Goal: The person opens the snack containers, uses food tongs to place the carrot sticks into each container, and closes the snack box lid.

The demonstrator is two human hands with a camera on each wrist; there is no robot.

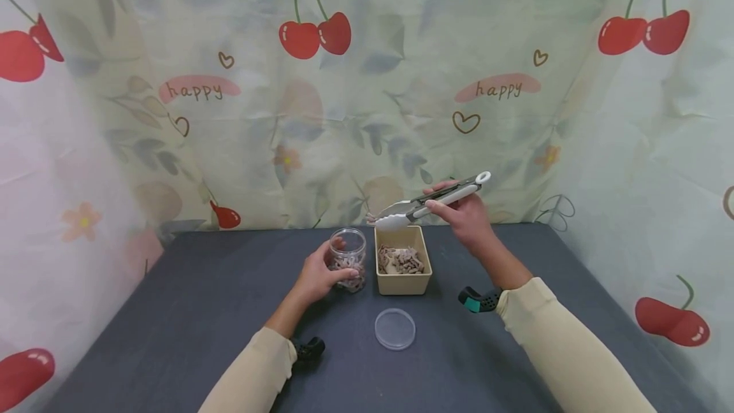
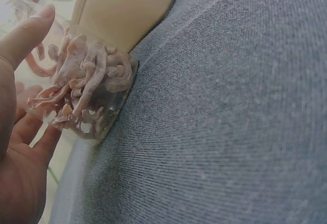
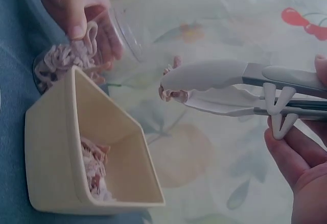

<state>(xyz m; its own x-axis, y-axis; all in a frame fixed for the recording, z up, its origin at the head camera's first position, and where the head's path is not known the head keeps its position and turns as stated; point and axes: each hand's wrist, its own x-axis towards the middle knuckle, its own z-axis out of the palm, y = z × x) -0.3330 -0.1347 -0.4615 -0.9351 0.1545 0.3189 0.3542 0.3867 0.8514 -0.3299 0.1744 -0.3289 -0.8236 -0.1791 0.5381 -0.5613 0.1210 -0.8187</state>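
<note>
Tongs (image 3: pixel 225 75) sit in the right grip (image 1: pixel 467 225), pinched between thumb and fingers; the right wrist view plainly shows powdery strips (image 3: pixel 177 96) caught at the tips, barely readable in the head view. Curled around a clear jar (image 1: pixel 357 248), the left grip (image 1: pixel 318 276) is seen from its wrist camera with more strips heaped inside. A beige bin (image 1: pixel 404 284) with strips in it stands between both grips, just beside the jar, its wall hiding part of the jar from the right wrist. On the near side of both grips, a clear lid (image 1: pixel 395 329) lies on the dark table (image 1: pixel 229 311); beyond them hangs a cherry-printed curtain (image 1: pixel 367 107).
</note>
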